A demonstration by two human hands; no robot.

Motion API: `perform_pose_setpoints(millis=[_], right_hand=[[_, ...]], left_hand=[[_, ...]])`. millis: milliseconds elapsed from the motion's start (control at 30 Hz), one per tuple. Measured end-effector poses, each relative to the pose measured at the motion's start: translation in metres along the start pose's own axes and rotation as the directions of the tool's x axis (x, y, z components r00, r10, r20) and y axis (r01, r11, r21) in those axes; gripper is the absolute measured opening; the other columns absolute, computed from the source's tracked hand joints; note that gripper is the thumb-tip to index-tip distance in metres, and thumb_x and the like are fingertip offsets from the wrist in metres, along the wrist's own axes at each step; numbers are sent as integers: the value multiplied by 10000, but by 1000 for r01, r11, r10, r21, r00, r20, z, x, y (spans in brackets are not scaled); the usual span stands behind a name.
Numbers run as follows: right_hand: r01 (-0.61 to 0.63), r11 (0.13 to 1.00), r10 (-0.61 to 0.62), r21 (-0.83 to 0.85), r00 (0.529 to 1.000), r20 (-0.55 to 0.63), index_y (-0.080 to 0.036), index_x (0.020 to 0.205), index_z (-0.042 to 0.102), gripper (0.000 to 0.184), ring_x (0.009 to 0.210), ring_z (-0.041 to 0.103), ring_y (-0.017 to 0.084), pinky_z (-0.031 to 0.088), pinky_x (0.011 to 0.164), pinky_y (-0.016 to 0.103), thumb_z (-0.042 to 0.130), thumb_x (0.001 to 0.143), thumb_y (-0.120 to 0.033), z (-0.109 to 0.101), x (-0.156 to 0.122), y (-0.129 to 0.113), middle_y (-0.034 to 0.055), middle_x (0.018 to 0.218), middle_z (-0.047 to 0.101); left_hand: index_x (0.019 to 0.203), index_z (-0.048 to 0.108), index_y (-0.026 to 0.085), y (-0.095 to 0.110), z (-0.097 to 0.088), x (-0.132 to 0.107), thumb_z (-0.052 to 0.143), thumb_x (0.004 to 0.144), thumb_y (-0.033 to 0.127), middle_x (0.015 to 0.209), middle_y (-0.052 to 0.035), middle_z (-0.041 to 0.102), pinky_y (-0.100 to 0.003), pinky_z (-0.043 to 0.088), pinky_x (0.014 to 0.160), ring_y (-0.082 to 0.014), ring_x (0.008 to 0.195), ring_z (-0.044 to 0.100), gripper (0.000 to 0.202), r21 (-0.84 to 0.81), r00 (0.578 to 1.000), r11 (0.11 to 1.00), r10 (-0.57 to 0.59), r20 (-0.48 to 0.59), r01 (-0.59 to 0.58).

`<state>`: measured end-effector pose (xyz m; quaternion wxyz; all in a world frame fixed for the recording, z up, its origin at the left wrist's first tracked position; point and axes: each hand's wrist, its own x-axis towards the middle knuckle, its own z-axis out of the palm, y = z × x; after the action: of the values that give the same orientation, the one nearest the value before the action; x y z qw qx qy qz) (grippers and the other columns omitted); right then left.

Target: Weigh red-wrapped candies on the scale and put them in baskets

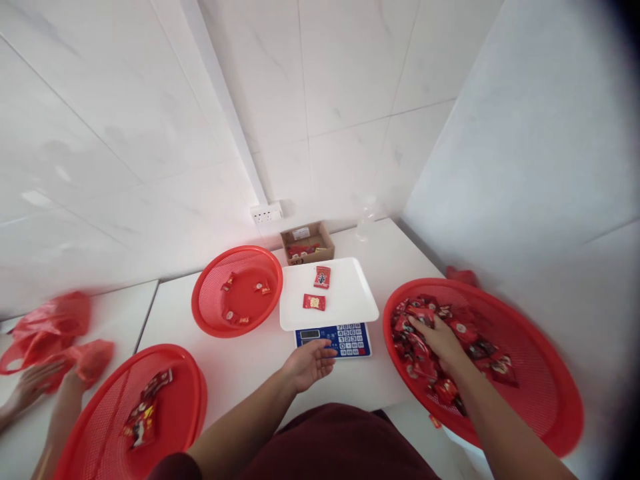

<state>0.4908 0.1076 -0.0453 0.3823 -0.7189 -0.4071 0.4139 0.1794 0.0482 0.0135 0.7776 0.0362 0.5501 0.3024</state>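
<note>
My left hand (309, 363) hovers just in front of the blue keypad of a weighing scale (334, 339), fingers loosely apart and holding nothing. Two red snack packets (315, 302) lie on the scale's white tray (350, 300). My right hand (437, 339) reaches into a large red basket (545, 393) at the right, fingers down among several red packets (480, 350); whether it grips one is hidden.
A smaller red basket (220, 320) with a few packets stands left of the scale. Another red basket (175, 413) sits at front left. A cardboard box (307, 243) stands by the wall. At far left another person's hands (35, 383) handle red bags (50, 327).
</note>
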Motion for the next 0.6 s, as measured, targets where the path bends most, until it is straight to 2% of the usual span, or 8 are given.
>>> perform_pose_setpoints(millis=[67, 167, 267, 367, 467, 600], right_hand=[[-38, 996, 36, 85, 999, 23, -216, 887, 639, 348, 777, 675, 229, 546, 674, 339, 694, 639, -453, 13, -4, -27, 42, 808, 720], [-86, 961, 51, 262, 989, 138, -223, 853, 604, 302, 663, 663, 189, 536, 568, 285, 702, 657, -431, 40, -11, -68, 21, 742, 699], [-127, 933, 43, 336, 968, 246, -221, 865, 575, 289, 581, 645, 158, 509, 497, 253, 684, 685, -418, 68, -13, -94, 4, 708, 679], [-130, 943, 50, 305, 965, 257, -214, 875, 560, 285, 565, 637, 150, 495, 483, 241, 689, 687, -383, 83, -10, -96, -8, 665, 659], [-140, 959, 76, 246, 965, 252, -209, 842, 543, 254, 573, 628, 135, 507, 536, 245, 691, 691, -351, 82, -11, -81, -18, 653, 648], [-180, 969, 119, 169, 941, 317, -203, 872, 558, 289, 661, 658, 163, 528, 612, 273, 711, 663, -332, 80, -20, -67, 12, 712, 681]], left_hand=[[988, 583, 148, 1, 2, -2, 593, 824, 258, 847, -49, 667, -238, 453, 674, -112, 648, 609, 198, -1, 1000, 1000, 4, 10, -4], [985, 582, 147, 2, 5, -4, 580, 831, 252, 839, -49, 666, -238, 454, 669, -113, 644, 608, 186, -3, 1000, 1000, 7, 16, -7], [995, 579, 145, 1, 4, -4, 568, 838, 247, 826, -46, 667, -235, 455, 661, -114, 642, 608, 188, -5, 1000, 1000, 1, 15, -1], [1007, 578, 145, 0, 0, -3, 578, 835, 258, 832, -46, 668, -235, 456, 658, -115, 645, 610, 206, -9, 1000, 1000, 2, 17, -1], [1006, 578, 151, -1, -4, -2, 597, 825, 269, 835, -44, 666, -233, 455, 660, -111, 641, 609, 217, -15, 1000, 1000, 14, 19, -14], [982, 578, 148, -2, -7, -2, 591, 828, 259, 819, -38, 665, -229, 452, 647, -108, 629, 609, 190, -15, 1000, 1000, 1, 4, -1]])
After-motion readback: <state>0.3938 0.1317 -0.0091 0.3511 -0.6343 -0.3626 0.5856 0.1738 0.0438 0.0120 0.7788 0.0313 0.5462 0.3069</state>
